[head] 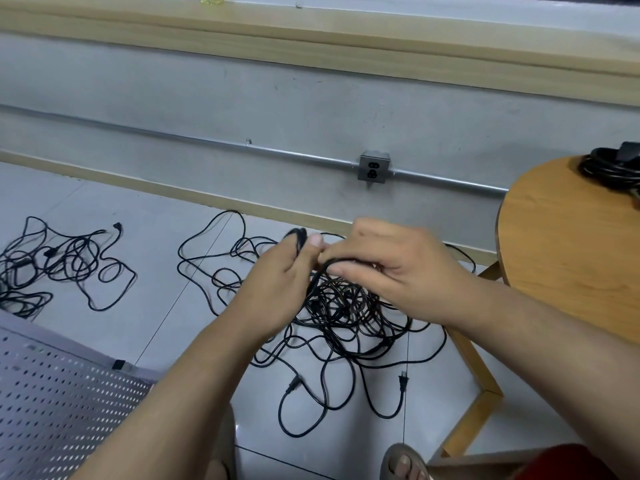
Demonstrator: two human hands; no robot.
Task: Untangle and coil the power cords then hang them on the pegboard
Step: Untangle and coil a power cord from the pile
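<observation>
A big tangle of black power cords (346,313) lies on the grey tiled floor in front of me. Above it, my left hand (277,282) grips a bundle of cord loops whose top sticks out at its fingers. Close beside it, my right hand (391,271) pinches a cord strand that runs into the same bundle. Two plug ends (402,379) lie loose at the near edge of the tangle. The perforated grey pegboard (59,407) lies at the lower left.
A second heap of black cords (52,265) is spread on the floor at far left. A round wooden table (571,244) stands at right with a coiled black cord (613,168) on it. A wall socket (373,167) sits on a metal conduit. My sandalled foot (405,462) shows below.
</observation>
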